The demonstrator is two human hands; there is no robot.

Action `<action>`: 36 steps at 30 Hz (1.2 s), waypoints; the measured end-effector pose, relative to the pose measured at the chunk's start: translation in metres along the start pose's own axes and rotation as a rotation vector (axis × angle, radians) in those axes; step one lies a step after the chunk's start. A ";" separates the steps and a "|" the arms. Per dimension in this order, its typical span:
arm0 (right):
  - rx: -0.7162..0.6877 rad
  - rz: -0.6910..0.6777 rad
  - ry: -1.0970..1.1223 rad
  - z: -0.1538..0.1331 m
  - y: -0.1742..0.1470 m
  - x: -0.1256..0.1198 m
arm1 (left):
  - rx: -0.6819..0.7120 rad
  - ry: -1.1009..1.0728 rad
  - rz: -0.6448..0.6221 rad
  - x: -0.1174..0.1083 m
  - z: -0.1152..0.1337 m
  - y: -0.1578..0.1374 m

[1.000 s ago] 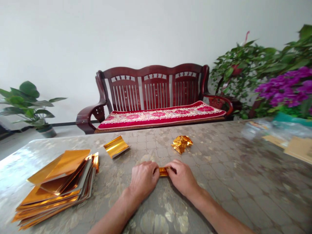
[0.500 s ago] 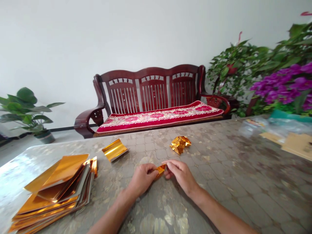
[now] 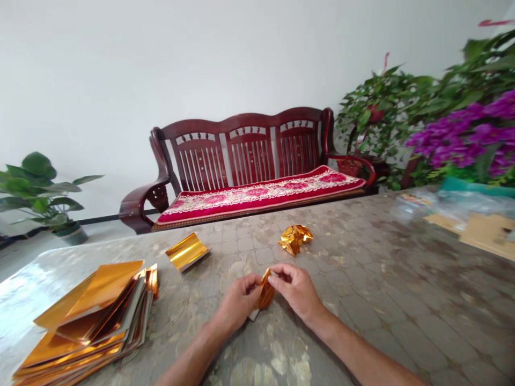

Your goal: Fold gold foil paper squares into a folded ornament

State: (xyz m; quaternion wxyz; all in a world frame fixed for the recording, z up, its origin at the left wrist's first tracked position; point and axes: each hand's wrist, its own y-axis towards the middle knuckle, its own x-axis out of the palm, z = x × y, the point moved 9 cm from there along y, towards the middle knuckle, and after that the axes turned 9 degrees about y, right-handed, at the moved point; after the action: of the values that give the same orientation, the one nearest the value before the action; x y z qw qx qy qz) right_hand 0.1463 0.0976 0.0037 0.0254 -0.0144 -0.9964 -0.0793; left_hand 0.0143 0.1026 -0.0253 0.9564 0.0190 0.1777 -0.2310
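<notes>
Between my two hands a partly folded sheet of gold foil paper (image 3: 266,294) stands tilted above the table, a pale corner showing at its lower left. My left hand (image 3: 240,298) pinches its left side with thumb and fingers. On its upper right edge, my right hand (image 3: 295,289) has thumb and fingertips closed. Beyond the hands lies a folded gold foil piece (image 3: 295,238) with crumpled-looking points. A curled single gold sheet (image 3: 187,252) rests farther left.
A thick, uneven stack of gold foil sheets (image 3: 92,321) covers the left of the patterned table (image 3: 386,300). Plastic bags (image 3: 475,206) and cardboard (image 3: 488,235) lie at the far right. Behind stand a wooden bench (image 3: 249,155), potted plants (image 3: 44,193) and purple flowers (image 3: 466,136).
The foil piece in my hands has turned from lying low and slanted to standing more upright, showing more of its face. Both hands keep their pinch. The view has shifted slightly.
</notes>
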 end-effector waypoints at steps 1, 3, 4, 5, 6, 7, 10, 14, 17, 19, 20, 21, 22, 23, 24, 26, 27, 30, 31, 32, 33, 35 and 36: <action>0.001 -0.001 -0.004 0.000 0.000 0.000 | 0.002 -0.012 0.001 0.001 0.002 -0.001; 0.002 -0.005 -0.008 0.001 -0.001 0.000 | 0.000 -0.011 0.008 0.001 0.006 -0.004; 0.001 -0.005 -0.009 0.001 -0.001 0.001 | 0.001 -0.002 0.014 0.000 0.009 -0.005; 0.002 -0.004 -0.009 0.001 -0.001 0.001 | 0.004 0.011 0.026 -0.001 0.013 -0.006; 0.003 -0.002 -0.009 0.001 -0.001 0.001 | 0.016 0.024 0.043 -0.003 0.017 -0.007; 0.004 -0.002 -0.008 0.001 -0.002 0.001 | 0.032 0.043 0.064 -0.005 0.020 -0.008; 0.000 0.001 -0.014 0.000 -0.002 0.002 | 0.046 0.076 0.119 -0.008 0.022 -0.007; -0.006 0.042 0.001 0.000 -0.003 0.001 | 0.004 0.016 0.170 -0.004 0.012 -0.003; -0.011 0.083 0.012 0.001 -0.004 -0.001 | -0.005 0.035 0.220 -0.004 0.012 -0.005; -0.022 0.097 0.006 0.000 -0.006 -0.002 | -0.006 0.080 0.248 -0.005 0.015 -0.007; -0.027 0.098 0.006 -0.001 -0.006 -0.002 | -0.005 0.098 0.261 -0.005 0.017 -0.009; -0.032 0.096 0.009 -0.002 -0.007 -0.002 | 0.000 0.115 0.275 -0.006 0.020 -0.010; -0.037 0.090 0.014 -0.003 -0.008 -0.001 | 0.011 0.139 0.291 -0.007 0.022 -0.011; -0.045 0.081 0.020 -0.005 -0.009 -0.001 | 0.030 0.171 0.308 -0.008 0.026 -0.013; -0.057 0.070 0.023 -0.007 -0.010 0.000 | 0.055 0.208 0.325 -0.010 0.029 -0.015; -0.090 0.048 0.013 -0.013 -0.011 0.001 | 0.104 0.280 0.350 -0.011 0.034 -0.018; -0.111 0.042 -0.004 -0.016 -0.012 0.002 | 0.125 0.310 0.356 -0.012 0.036 -0.019; -0.202 0.041 -0.101 -0.026 -0.016 0.003 | 0.183 0.399 0.354 -0.011 0.041 -0.023; -0.238 0.043 -0.138 -0.030 -0.017 0.003 | 0.206 0.434 0.353 -0.010 0.043 -0.025; -0.273 0.046 -0.173 -0.034 -0.019 0.004 | 0.226 0.468 0.353 -0.010 0.045 -0.026; -0.306 0.049 -0.204 -0.037 -0.020 0.005 | 0.242 0.499 0.358 -0.009 0.047 -0.028; -0.365 0.056 -0.254 -0.043 -0.023 0.007 | 0.258 0.531 0.374 -0.009 0.051 -0.030; -0.395 0.058 -0.274 -0.046 -0.024 0.008 | 0.263 0.530 0.390 -0.010 0.052 -0.030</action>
State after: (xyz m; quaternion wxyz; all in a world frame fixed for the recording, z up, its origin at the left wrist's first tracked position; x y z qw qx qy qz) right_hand 0.1400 0.0664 0.0461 -0.1113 -0.0582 -0.9549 -0.2690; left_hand 0.0094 0.0737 0.0289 0.8925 0.2348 0.3816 -0.0520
